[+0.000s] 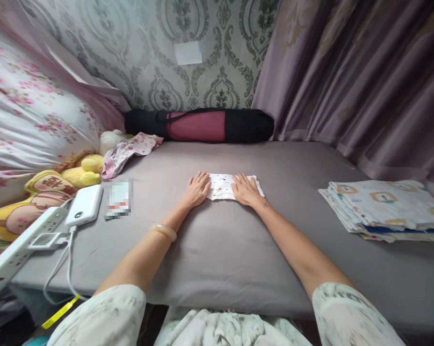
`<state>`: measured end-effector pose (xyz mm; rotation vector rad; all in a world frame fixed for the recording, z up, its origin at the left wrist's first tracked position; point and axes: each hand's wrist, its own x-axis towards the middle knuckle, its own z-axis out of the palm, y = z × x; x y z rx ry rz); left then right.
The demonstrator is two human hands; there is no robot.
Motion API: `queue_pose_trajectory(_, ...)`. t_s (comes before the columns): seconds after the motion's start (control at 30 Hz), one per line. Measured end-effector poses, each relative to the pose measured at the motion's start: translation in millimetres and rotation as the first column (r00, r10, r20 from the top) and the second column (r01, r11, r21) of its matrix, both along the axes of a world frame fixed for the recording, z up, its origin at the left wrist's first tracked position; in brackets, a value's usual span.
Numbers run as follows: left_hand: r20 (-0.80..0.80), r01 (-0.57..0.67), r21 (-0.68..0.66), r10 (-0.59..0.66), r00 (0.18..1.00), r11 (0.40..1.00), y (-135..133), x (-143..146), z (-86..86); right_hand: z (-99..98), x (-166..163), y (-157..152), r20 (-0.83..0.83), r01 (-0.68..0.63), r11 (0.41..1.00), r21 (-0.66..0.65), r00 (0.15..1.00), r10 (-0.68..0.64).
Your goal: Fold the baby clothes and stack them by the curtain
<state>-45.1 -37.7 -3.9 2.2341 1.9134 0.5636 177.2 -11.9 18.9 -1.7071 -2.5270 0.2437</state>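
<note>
A small folded white cloth (221,186) with little dark and brown prints lies flat on the grey sheet (224,250). My left hand (198,188) rests palm down on its left end, fingers stretched out. On the right part of the cloth lies my right hand (245,189), also flat with the fingers spread a little. Between the two hands the middle of the cloth shows, and a corner sticks out to the right. What is under the palms is hidden.
At the right is a stack of folded printed cloths (386,204). On the left are a white power bank (85,204) with cables, a power strip (25,245), a blurred packet (118,198), a pink-edged garment (132,151) and plush toys (81,170). A black-and-red long bag (197,127) lies along the wall.
</note>
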Motion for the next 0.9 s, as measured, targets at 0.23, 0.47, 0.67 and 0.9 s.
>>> queue_pose_trajectory(0.23, 0.039, -0.028, 0.025, 0.027, 0.999, 0.999, 0.5, -1.5, -1.7, 0.6, -38.3, -0.7, -0.057, -0.078, 0.996, 0.052, 0.995, 0.081)
queue_pose_trajectory(0.47, 0.137, -0.094, 0.032, 0.089, 0.987, 0.995, 4.2, -5.7, -3.8, -5.4, -47.1, -3.1, -0.052, -0.067, 0.995, 0.074, 0.996, 0.071)
queue_pose_trajectory(0.67, 0.299, -0.181, 0.068, 0.153, 0.942, 0.981, 10.5, -11.9, -4.2, 0.8, -62.5, 2.4, -0.06, -0.07, 0.994, 0.084, 0.995, 0.076)
queue_pose_trajectory(0.9, 0.339, -0.193, 0.07, 0.158, 0.927, 0.979, 9.2, -12.7, -0.8, -12.9, -76.6, 3.3, -0.047, -0.057, 0.989, 0.138, 0.997, 0.064)
